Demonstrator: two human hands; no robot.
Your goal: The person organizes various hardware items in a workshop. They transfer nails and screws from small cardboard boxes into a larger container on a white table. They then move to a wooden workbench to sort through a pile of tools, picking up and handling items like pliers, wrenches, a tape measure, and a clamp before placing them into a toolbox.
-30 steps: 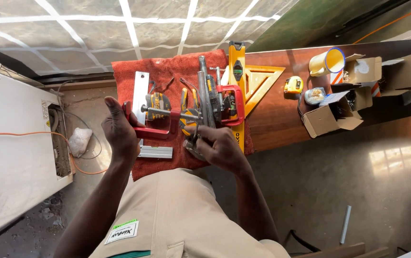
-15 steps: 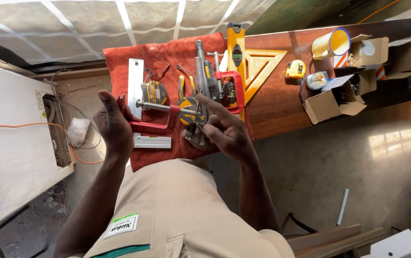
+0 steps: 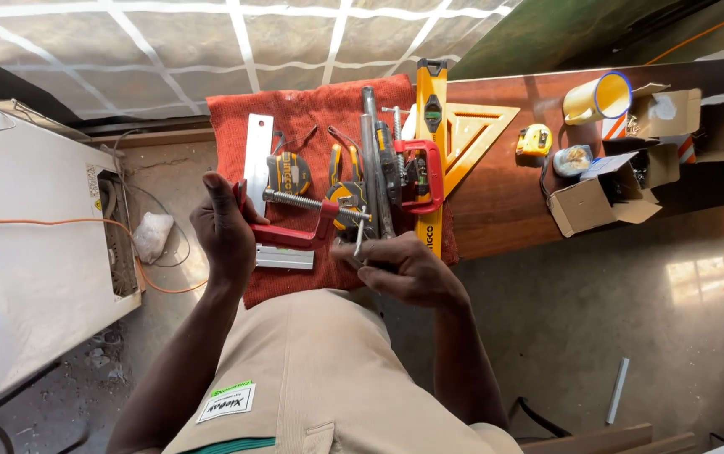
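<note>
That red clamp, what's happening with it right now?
A person holds the red clamp over a red cloth spread with tools. The left hand grips its frame, and the right hand has its fingers at the screw's handle end. A second red clamp, a yellow level and a tape measure lie on the cloth.

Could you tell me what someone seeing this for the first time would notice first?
Most likely the red C-clamp held between both hands over the red cloth: the left hand grips its frame and the right hand pinches the screw's handle end. Next, the tools on the cloth, above all the yellow spirit level and yellow triangular square at its right edge.
</note>
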